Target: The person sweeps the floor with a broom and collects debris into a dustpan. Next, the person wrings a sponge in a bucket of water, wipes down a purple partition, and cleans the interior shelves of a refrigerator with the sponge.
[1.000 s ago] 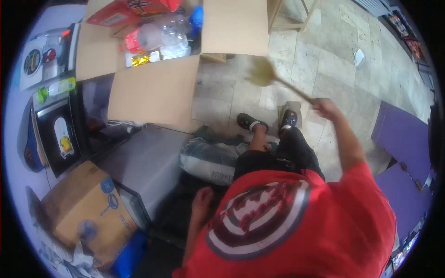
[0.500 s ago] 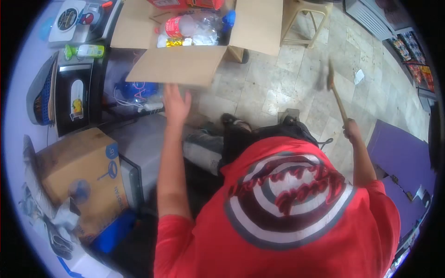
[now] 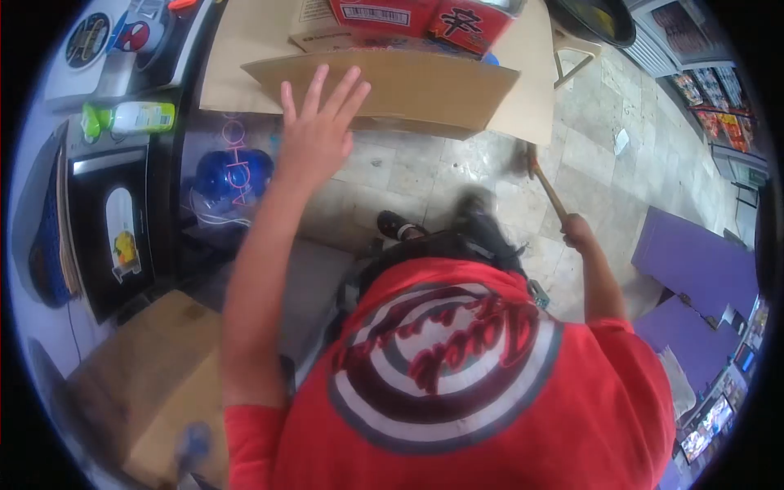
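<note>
A large cardboard box (image 3: 384, 90) stands open in front of me, its near flap tipped up. My left hand (image 3: 318, 122) lies against that flap with fingers spread, gripping nothing. My right hand (image 3: 578, 233) is wrapped round the lower end of a tool with a wooden handle (image 3: 549, 186). At the far end the tool has a reddish-brown tip and a greyish, blurred head, held low over the tiled floor; its exact kind is unclear. Red printed cartons (image 3: 408, 20) show beyond the raised flap, which hides the inside of the box.
At the left, a spray bottle (image 3: 135, 118) lies on a black appliance (image 3: 106, 220), near a white scale (image 3: 86, 41). A blue round container (image 3: 233, 175) sits below. A brown carton (image 3: 155, 367) is beside me. Purple panels (image 3: 694, 253) stand right; a dark pan (image 3: 596, 20) is at the back.
The near flap has gone from lying outward to tilted up, covering the bottles seen earlier. My left hand has spread its fingers on it. My right hand and the tool have shifted left.
</note>
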